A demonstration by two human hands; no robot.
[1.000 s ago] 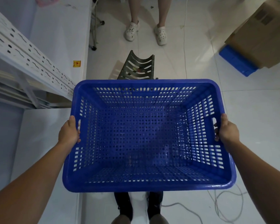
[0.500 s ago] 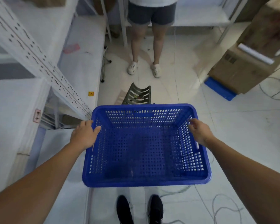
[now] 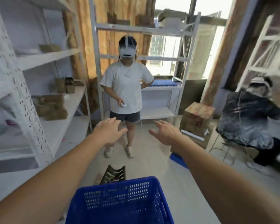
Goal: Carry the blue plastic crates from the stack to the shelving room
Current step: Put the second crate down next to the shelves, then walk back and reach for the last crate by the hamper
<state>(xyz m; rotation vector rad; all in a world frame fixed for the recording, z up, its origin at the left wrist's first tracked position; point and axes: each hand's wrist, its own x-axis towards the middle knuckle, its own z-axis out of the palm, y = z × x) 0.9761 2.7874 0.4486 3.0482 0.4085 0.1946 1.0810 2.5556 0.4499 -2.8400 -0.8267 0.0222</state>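
Tall white perforated metal shelving (image 3: 23,88) lining the left wall. Blue perforated plastic crate (image 3: 120,201) low in front on the pale floor, touched by neither hand. Left hand (image 3: 109,131) and right hand (image 3: 166,134) lifted clear, fingers spread, released, holding nothing. Likely trip hazards: dark curved slatted rack (image 3: 115,172) just beyond the crate, loose cables (image 3: 223,152) at right.

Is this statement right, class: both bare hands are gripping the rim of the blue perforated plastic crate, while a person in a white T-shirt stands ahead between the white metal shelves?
Not quite. In the head view both hands are off the blue perforated plastic crate: the left hand and right hand are open and raised above it. The person in a white T-shirt does stand ahead between the white metal shelves.
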